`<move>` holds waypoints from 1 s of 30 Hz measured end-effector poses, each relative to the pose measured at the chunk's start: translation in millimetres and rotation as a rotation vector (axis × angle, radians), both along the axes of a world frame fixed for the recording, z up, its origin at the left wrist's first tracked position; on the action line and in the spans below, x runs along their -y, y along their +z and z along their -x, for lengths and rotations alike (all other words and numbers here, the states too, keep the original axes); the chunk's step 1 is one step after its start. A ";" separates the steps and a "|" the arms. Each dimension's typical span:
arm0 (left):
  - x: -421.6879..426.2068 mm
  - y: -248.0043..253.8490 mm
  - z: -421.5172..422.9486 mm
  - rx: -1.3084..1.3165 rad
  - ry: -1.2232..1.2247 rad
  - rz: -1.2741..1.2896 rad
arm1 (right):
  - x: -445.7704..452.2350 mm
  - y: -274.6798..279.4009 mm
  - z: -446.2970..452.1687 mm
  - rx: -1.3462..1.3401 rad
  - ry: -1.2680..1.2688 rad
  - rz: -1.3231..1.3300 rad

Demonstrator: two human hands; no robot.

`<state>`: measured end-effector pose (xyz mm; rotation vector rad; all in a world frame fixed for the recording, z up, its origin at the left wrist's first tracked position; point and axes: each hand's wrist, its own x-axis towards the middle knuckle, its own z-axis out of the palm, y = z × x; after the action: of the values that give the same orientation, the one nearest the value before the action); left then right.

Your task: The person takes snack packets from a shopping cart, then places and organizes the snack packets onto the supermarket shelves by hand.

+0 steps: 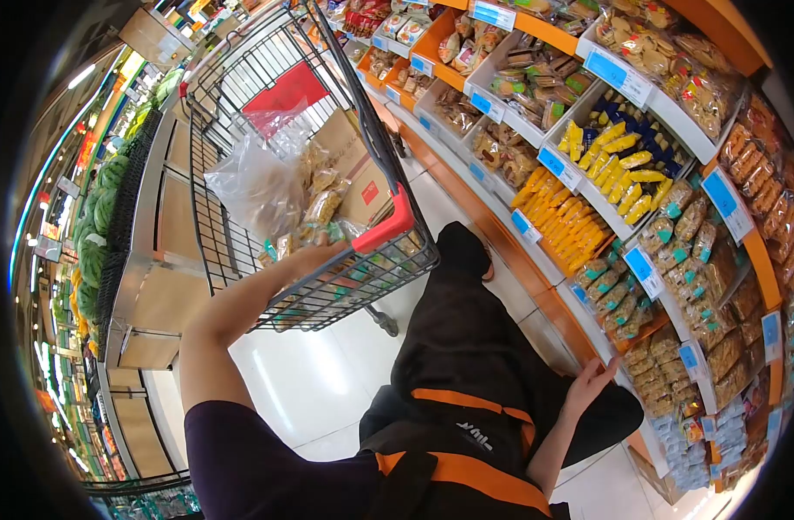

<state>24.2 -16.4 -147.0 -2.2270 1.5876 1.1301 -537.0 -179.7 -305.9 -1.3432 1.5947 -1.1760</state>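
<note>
My left arm reaches over the low end of a shopping cart (306, 322). My left hand (320, 256) is down among small clear snack packets (326, 206) in it, its fingers mostly hidden by the packets and the red corner piece (388, 224). Beside the packets lie a cardboard box (349, 160) and a crumpled clear plastic bag (256, 186). My right hand (590, 387) is held low by the shelf edge, fingers apart and holding nothing. Close to it are bagged brown snacks (652, 373) on the lower shelf.
Tiered snack shelves (535, 130) with blue price labels run along the right. Yellow packets (626, 165) and orange packets (560, 217) fill bins there. Watermelons (93, 260) sit on a produce stand at left. White tile floor (327, 373) shows between cart and body.
</note>
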 end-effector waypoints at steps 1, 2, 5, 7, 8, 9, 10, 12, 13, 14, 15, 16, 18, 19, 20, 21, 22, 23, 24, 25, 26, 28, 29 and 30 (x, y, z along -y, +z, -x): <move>0.2 -6.8 -3.8 -0.006 -0.035 -0.003 | -2.0 6.5 -3.5 0.006 0.008 -0.033; -1.4 -21.1 -19.7 -0.036 -0.064 -0.037 | -3.0 14.8 -6.3 0.030 0.007 -0.108; 10.8 20.1 2.7 -0.289 0.117 -0.037 | -4.7 7.7 1.2 0.059 0.047 -0.084; 5.1 53.6 24.2 -0.423 0.314 0.002 | -5.1 4.9 5.1 0.055 0.045 -0.065; -2.0 53.3 22.7 -0.448 0.401 0.030 | -5.8 1.9 5.9 0.049 0.044 -0.047; -9.1 52.9 21.4 -0.473 0.486 0.062 | -6.4 0.3 6.0 0.044 0.045 -0.029; -21.4 30.6 -1.9 -0.507 0.517 0.095 | -7.4 -0.5 6.5 0.054 0.051 -0.037; -28.8 24.7 -16.0 -0.395 0.545 0.326 | -6.0 2.6 4.7 0.073 0.067 -0.050; -27.3 30.1 -19.5 -0.244 0.534 0.520 | -4.3 5.6 2.6 0.129 0.067 -0.097; -23.6 38.6 -21.2 -0.089 0.516 0.712 | -2.1 11.8 -1.2 0.185 0.066 -0.144; -11.1 62.5 -11.3 -0.091 0.728 0.892 | -0.9 18.3 -5.5 0.243 0.061 -0.191; 2.6 95.4 10.5 -0.095 0.944 1.066 | -0.1 25.3 -8.4 0.292 0.090 -0.238; 13.5 143.7 52.6 -0.114 1.030 1.430 | 6.3 42.3 -15.1 0.387 0.146 -0.325; 22.4 169.1 86.6 -0.223 1.012 1.514 | 9.1 52.6 -21.4 0.407 0.196 -0.319; 25.4 182.0 111.6 -0.379 0.965 1.479 | 10.4 64.7 -29.9 0.428 0.245 -0.313; 27.0 184.7 132.3 -0.535 0.913 1.439 | 11.0 77.3 -39.2 0.449 0.293 -0.305; 28.9 172.7 150.2 -0.509 0.909 1.372 | 11.3 90.4 -49.3 0.497 0.368 -0.300; 32.0 157.1 168.2 -0.486 0.899 1.306 | 10.7 104.4 -60.8 0.545 0.440 -0.291; 37.8 141.2 190.7 -0.553 0.806 1.197 | 9.8 120.0 -71.1 0.592 0.508 -0.278; 46.3 125.1 212.0 -0.619 0.709 1.081 | 6.8 139.3 -78.7 0.635 0.619 -0.226; 58.8 108.3 228.5 -0.797 0.740 1.003 | 5.8 150.3 -83.2 0.697 0.719 -0.254; 79.3 79.3 250.9 -1.066 0.803 0.851 | 3.3 163.6 -85.1 0.749 0.916 -0.224; 87.1 66.5 259.5 -1.158 0.839 0.787 | 2.5 171.3 -81.4 0.711 0.966 -0.203; 91.2 54.4 266.9 -1.160 0.816 0.790 | 0.2 170.9 -79.1 0.727 0.970 -0.225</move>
<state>-242.7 -107.6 -92.6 -3.1025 1.5697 2.8134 -457.9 -179.9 -135.0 -1.1133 0.4163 -0.6932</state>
